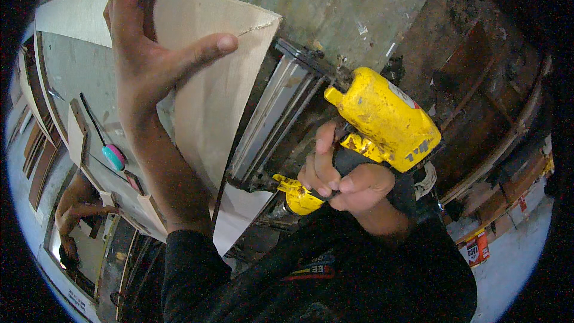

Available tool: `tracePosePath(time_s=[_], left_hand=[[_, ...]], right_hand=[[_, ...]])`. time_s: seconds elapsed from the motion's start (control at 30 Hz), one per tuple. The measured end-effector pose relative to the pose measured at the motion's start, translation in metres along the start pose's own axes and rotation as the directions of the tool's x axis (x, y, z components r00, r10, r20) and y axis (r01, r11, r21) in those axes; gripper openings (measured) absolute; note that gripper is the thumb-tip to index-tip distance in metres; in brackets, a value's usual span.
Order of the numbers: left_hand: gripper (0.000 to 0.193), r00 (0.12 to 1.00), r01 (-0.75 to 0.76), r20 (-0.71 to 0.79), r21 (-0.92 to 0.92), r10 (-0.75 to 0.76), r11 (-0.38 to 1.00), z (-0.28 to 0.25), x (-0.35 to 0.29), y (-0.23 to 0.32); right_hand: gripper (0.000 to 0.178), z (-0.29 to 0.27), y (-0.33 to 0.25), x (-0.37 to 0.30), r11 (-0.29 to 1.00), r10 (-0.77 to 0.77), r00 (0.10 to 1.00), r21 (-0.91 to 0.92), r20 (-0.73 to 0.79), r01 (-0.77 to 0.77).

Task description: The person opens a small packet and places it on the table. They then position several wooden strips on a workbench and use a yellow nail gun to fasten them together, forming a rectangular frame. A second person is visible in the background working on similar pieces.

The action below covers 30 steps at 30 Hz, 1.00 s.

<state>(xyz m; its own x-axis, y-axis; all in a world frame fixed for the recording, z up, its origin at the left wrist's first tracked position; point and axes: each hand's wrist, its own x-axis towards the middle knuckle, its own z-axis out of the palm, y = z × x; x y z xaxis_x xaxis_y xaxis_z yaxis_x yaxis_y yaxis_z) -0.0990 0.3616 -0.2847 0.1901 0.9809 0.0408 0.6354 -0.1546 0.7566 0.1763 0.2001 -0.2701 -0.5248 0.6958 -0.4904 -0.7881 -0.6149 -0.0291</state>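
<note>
My right hand [353, 185] is wrapped round the black handle of a scuffed yellow nail gun [388, 119]. The gun's long grey magazine [269, 119] lies along the right edge of a pale plywood panel [209, 96]. Over the panel's far part is my left hand [143, 48], its thumb stretched out over the wood and apart from the fingers. Those fingers bend near the panel's far edge, and their tips are partly hidden. Nothing is visibly held in that hand.
A worn greenish work surface [353, 12] extends beyond the panel. To the left lie a teal-and-pink tool [113, 157] and several wood strips. Another person's arm [78, 203] shows at lower left. Dark wooden framing [478, 96] stands on the right, with a red packet [477, 249] nearby.
</note>
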Motion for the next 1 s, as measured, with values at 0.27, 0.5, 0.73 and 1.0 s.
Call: tracePosePath(time_s=[0.27, 0.5, 0.73, 1.0], left_hand=[[0.104, 1.000, 0.011, 0.004, 0.008, -0.011, 1.000, 0.0004, 0.0014, 0.0042], [0.104, 0.999, -0.012, -0.052, -0.059, 0.009, 0.998, 0.0065, 0.0019, 0.0059], [0.104, 1.000, 0.012, 0.002, -0.015, -0.012, 1.000, 0.0034, 0.0016, 0.0033], [0.102, 1.000, 0.008, 0.002, 0.012, -0.008, 1.000, 0.0051, 0.0014, 0.0063]], right_hand=[[0.069, 0.0039, 0.0019, -0.0023, 0.996, 0.015, 0.995, 0.088, -0.094, -0.006], [0.069, -0.0005, 0.0027, -0.0022, 0.997, 0.012, 0.998, 0.073, -0.068, -0.007], [0.071, 0.0008, 0.0030, -0.0046, 0.998, 0.026, 0.995, 0.055, -0.099, -0.021], [0.074, -0.0037, 0.0027, -0.0042, 0.999, 0.041, 0.997, 0.029, -0.065, -0.039]])
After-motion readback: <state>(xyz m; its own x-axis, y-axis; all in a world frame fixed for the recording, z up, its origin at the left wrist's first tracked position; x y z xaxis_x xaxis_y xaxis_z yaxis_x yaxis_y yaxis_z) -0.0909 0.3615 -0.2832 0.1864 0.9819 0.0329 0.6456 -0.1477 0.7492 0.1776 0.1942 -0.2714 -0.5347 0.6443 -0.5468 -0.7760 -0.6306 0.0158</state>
